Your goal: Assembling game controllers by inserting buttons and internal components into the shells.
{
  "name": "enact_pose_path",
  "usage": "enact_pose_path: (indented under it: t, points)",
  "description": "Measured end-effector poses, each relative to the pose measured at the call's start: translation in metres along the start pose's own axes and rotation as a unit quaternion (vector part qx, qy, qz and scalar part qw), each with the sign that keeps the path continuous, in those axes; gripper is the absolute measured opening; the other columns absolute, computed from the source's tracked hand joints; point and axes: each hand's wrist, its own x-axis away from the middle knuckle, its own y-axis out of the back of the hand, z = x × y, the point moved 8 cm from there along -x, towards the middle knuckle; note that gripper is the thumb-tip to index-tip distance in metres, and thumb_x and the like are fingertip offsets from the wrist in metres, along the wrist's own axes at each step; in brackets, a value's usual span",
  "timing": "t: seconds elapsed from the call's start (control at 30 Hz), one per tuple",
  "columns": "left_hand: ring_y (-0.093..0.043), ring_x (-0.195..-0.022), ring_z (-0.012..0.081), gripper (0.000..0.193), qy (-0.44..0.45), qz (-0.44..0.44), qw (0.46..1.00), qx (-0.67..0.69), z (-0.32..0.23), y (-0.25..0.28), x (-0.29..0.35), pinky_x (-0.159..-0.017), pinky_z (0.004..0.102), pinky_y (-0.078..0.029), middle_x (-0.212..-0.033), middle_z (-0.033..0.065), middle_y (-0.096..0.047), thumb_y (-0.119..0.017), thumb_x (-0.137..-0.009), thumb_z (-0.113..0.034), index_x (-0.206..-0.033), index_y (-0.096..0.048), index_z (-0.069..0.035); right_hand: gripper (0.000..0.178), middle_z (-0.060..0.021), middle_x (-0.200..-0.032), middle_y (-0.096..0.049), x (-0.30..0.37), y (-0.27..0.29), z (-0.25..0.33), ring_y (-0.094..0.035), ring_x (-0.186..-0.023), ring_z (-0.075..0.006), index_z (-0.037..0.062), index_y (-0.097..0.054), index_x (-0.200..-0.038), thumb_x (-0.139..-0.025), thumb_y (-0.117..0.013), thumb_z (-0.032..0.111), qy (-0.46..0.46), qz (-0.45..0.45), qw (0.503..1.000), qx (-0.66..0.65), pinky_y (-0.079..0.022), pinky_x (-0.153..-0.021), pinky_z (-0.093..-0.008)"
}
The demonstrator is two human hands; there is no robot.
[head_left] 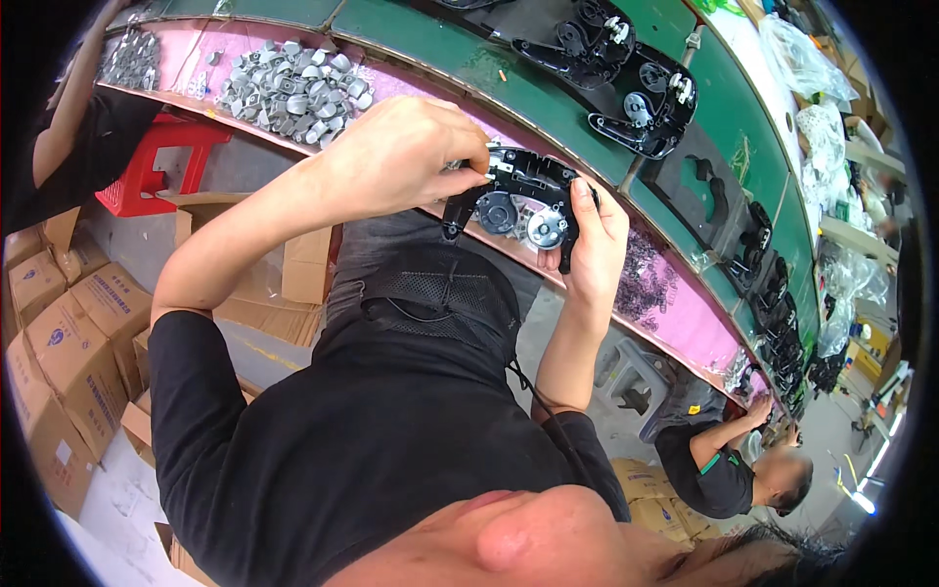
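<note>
My right hand (pixel 599 240) grips the right end of a black game controller shell (pixel 533 174), thumb on its near face. Two round parts, one dark and one silvery, sit in the shell's lower middle. At the shell's upper left corner my left hand (pixel 406 152) is closed, thumb and forefinger pinched together. A small white bit shows at those fingertips; whether it is held or belongs to the shell I cannot tell. The shell is held up in front of the pink-topped work ledge (pixel 699 318).
A pile of grey plastic pieces (pixel 293 93) and a scatter of small black parts (pixel 641 279) lie on the ledge. Beyond runs a green belt (pixel 440 54) with more controller shells (pixel 641 103) in black trays. Cartons (pixel 73 342), a red stool (pixel 161 161) and co-workers flank me.
</note>
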Motion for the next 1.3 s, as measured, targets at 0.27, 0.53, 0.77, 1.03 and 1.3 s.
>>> enact_pose_path:
  t: [0.27,0.53,0.77,1.03,1.3]
  points:
    - [-0.075,-0.102,0.0350,0.015,0.038,-0.011,0.999,0.036,0.006,0.006,0.007,-0.087,0.0397,-0.060,-0.120,0.0175,-0.076,-0.078,-0.088,-0.011,-0.099,-0.077,-0.001,0.033,-0.0106,-0.071,-0.070,-0.005,0.000,-0.004,-0.054,-0.037,-0.0128,-0.0046,-0.068,-0.120,-0.112,-0.055,0.025,0.005,0.006,1.000,-0.021,-0.041,-0.033,-0.0248]
    - [-0.077,-0.095,0.0168,0.022,0.165,-0.115,0.964,0.175,0.027,0.022,0.010,-0.084,0.0304,-0.061,-0.108,0.0122,-0.079,-0.067,-0.102,-0.007,-0.121,-0.073,0.002,0.035,-0.0100,-0.064,-0.066,-0.014,0.005,0.009,-0.052,-0.037,-0.0135,-0.0057,-0.067,-0.121,-0.113,-0.053,0.026,0.014,0.006,0.999,-0.039,-0.041,-0.034,-0.0254]
    - [-0.071,-0.091,0.0148,0.018,0.169,-0.179,0.946,0.212,0.037,0.012,0.027,-0.080,0.0288,-0.055,-0.105,0.0118,-0.077,-0.068,-0.103,-0.010,-0.106,-0.075,0.006,0.042,-0.0158,-0.101,-0.074,-0.010,0.112,0.051,-0.071,-0.075,-0.0286,-0.0030,-0.062,-0.128,-0.113,-0.051,0.034,0.234,-0.272,0.911,-0.202,-0.061,-0.063,-0.0459]
    - [-0.063,-0.078,0.0161,0.024,0.140,-0.174,0.949,0.224,0.031,0.012,0.025,-0.072,0.0302,-0.051,-0.085,0.0078,-0.065,-0.063,-0.104,-0.006,-0.084,-0.067,0.007,0.033,-0.0138,-0.122,-0.071,-0.052,0.194,0.070,-0.070,-0.106,-0.0232,-0.0025,-0.061,-0.132,-0.114,-0.051,0.023,0.328,-0.349,0.862,-0.168,-0.059,-0.090,-0.0380]
    - [-0.056,-0.068,0.0129,0.030,0.193,-0.188,0.928,0.259,0.049,0.008,0.043,-0.064,0.0289,-0.048,-0.081,0.0068,-0.061,-0.056,-0.108,-0.006,-0.081,-0.058,0.005,0.060,-0.0210,-0.160,-0.045,-0.037,0.192,0.060,-0.045,-0.147,-0.0282,-0.0064,-0.037,-0.158,-0.107,-0.063,0.010,0.325,-0.406,0.854,0.001,-0.036,-0.123,-0.0397]
